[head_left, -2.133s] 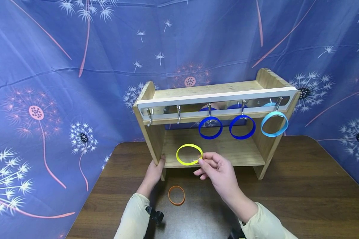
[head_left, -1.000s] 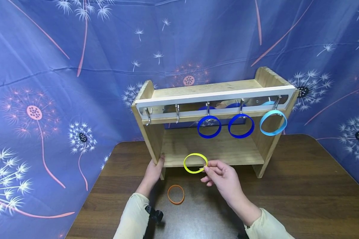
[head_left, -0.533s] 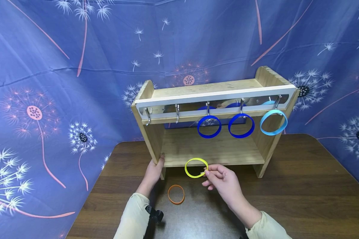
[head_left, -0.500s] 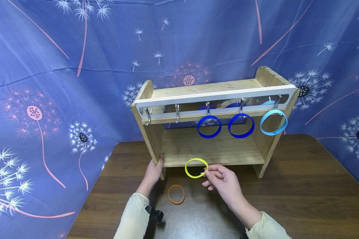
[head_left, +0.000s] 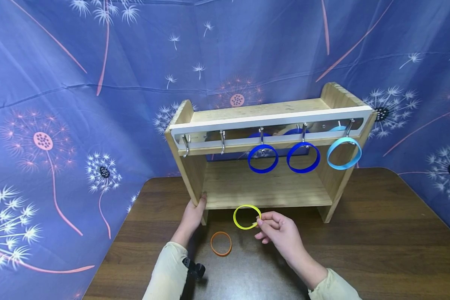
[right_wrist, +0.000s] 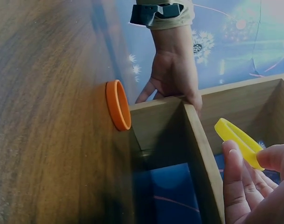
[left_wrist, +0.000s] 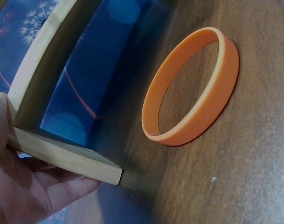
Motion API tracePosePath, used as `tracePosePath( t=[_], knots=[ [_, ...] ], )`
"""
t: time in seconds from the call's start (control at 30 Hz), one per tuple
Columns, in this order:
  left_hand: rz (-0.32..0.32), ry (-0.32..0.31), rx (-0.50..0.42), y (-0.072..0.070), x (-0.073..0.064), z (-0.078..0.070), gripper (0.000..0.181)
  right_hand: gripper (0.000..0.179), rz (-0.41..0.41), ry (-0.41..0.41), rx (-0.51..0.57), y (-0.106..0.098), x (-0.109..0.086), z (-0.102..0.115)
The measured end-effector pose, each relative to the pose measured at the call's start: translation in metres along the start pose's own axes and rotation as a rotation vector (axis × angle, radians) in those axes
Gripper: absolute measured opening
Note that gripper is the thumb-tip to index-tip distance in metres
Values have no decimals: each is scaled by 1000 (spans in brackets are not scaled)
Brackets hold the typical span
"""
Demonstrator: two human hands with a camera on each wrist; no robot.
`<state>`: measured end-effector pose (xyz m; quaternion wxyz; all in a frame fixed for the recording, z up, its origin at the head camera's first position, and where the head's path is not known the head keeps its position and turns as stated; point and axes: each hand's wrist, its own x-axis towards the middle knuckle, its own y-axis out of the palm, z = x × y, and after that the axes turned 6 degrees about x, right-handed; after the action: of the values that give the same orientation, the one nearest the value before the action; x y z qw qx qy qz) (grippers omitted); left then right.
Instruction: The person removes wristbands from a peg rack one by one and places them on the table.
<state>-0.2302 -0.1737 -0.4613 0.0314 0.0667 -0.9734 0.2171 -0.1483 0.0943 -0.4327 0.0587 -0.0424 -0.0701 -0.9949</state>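
My right hand (head_left: 281, 233) pinches a yellow silicone wristband (head_left: 237, 223) by its right side, in front of the lower shelf's edge. In the right wrist view the yellow wristband (right_wrist: 239, 139) sits between thumb and fingers. My left hand (head_left: 192, 214) grips the lower left side panel of a wooden rack (head_left: 266, 187); in the left wrist view its thumb and fingers (left_wrist: 69, 191) lie on either side of the wood. An orange wristband (head_left: 221, 255) lies on the table between the hands. Two dark blue wristbands (head_left: 262, 171) and a light blue one (head_left: 344, 167) hang from the rack's hooks.
The two left hooks (head_left: 223, 142) on the rack's white-framed rail (head_left: 270, 118) hold nothing. The rack stands on a brown wooden table (head_left: 390, 233). A blue cloth with dandelion prints (head_left: 135, 66) hangs behind it.
My right hand has lowered the yellow wristband and brought it slightly right, from over the lower shelf to its front edge. The left hand keeps its grip on the rack; the orange wristband lies unmoved.
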Motion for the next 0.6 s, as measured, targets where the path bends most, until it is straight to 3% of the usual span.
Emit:
tracePosePath(
  t=[0.6],
  knots=[
    [-21, 0, 7, 1, 1, 1, 50, 27, 64, 54, -28, -4, 1, -24]
  ],
)
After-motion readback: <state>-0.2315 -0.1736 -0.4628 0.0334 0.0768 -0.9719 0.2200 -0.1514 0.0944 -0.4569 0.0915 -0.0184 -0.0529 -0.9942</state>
